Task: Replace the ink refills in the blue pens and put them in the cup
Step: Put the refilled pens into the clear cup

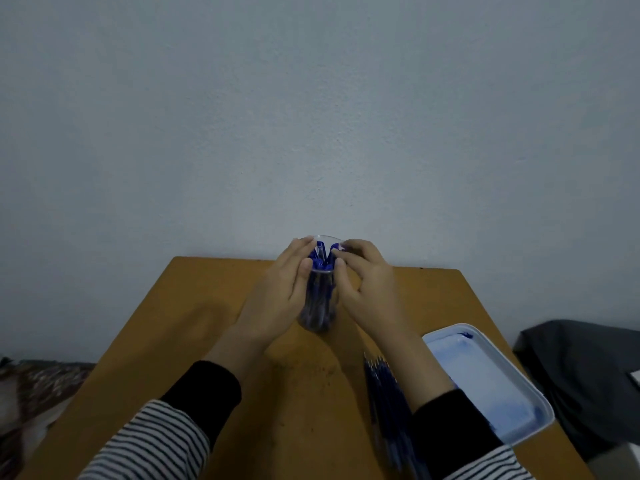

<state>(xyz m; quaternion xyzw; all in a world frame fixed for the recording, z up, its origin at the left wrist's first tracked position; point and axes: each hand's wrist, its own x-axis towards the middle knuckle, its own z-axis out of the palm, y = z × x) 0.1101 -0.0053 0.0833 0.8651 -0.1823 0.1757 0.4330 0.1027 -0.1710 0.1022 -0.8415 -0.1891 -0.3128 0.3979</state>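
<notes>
The blue pens (320,255) stand up straight in the clear cup (320,303). Their long sides run up and down, with the blue tops poking up at the rim and the other ends down at the cup's bottom. The cup stands upright on the bench (173,323), near the far edge by the wall (311,116).

Your left hand (280,289) holds the cup's left side. Its grip wraps round the cup, with the fingers reaching to the far rim and the thumb on the near rim. Your right hand (367,282) is on the cup's right side. Its grip curls over the rim, with the thumb pressed just under it. You cannot tell if those fingertips also touch a pen top.

A bunch of ink refills (384,386) lies flat on the bench beside your right arm. Their long sides run away from you, and the thin tips point toward the cup.

Just right of them sits a pale blue tray (485,375) with blue smudges. A dark cloth (581,368) lies past the bench on the right.
</notes>
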